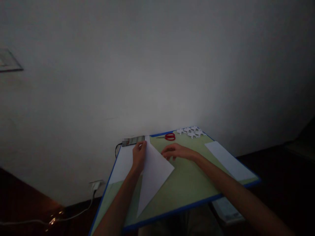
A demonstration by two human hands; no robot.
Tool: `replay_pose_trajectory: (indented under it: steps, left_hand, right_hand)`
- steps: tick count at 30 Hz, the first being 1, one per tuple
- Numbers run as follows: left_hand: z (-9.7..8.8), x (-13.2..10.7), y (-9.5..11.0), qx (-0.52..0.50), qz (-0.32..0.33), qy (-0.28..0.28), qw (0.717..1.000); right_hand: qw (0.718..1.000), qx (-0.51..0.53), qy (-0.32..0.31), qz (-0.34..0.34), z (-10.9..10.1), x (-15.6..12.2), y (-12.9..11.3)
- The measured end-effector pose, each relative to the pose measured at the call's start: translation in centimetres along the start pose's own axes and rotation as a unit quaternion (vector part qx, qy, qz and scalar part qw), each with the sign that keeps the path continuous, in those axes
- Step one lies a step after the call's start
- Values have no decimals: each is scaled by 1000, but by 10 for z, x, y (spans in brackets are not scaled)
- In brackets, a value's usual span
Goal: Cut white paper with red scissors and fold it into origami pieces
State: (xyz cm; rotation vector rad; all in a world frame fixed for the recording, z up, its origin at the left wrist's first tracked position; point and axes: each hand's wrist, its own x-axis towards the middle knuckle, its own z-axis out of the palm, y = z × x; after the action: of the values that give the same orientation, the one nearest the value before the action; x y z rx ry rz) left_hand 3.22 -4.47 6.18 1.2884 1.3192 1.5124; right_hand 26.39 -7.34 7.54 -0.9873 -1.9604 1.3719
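Observation:
A white sheet of paper (156,170), triangular in outline, stands tilted over the green tabletop. My left hand (139,155) pinches it near its top corner, with fingers and thumb closed on the edge. Close to the paper's right slanting edge is my right hand (177,152), its fingers slightly bent and apart; the fingertips are near the edge, and nothing shows in them. Behind my hands lie red-handled scissors (169,137), blades pointing left.
Several white paper stars (191,131) lie at the far right corner of the blue-edged table (187,183). A phone (134,141) with a cable rests at the far left. White paper lies along the left side, and a white strip (228,159) on the right. The wall stands behind.

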Motion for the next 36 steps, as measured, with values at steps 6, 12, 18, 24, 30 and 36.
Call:
replay_pose_trajectory:
  steps: [6,12,18,24,30,36]
  left_hand:
    - [0,1,-14,-20,-14,15,1000]
    - [-1,-4,-13,-39,-25,17,999]
    - [-7,-4,-9,-31,-7,39,999]
    - [-4,-9,-5,-10,8,-14,1000]
    - [4,-20,-8,153,88,-136,975]
    - [9,-29,-8,301,183,-151,924]
  right_hand:
    - [999,43,-4,-17,-9,17,1]
    - [996,81,44,-10,-5,22,12]
    - [994,98,25,-26,25,25,28]
    - [969,161,184,-47,8,33,36]
    - [923,213,313,-62,-6,37,45]
    - [906,240,339,-81,-5,39,51]
